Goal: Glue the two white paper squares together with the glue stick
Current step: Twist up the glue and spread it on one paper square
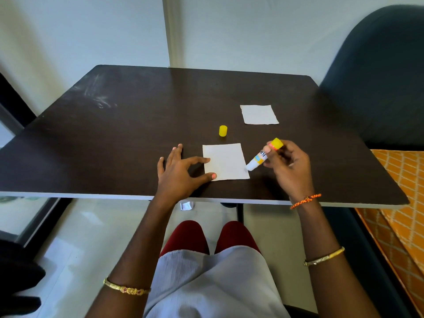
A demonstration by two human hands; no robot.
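Beside the near paper square [225,161], the right grip [288,161] clamps the uncapped glue stick [263,156].

White paper squares [226,161], yellow cap [223,130], dark brown table [137,134], orange lattice-patterned cloth [399,203]

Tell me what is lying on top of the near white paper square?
On the near white paper square, only the left hand's thumb and index fingertips press its left edge. The white glue stick tip sits at its right edge. Underneath is hidden.

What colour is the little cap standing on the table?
Yellow; the cap shows best in the head view.
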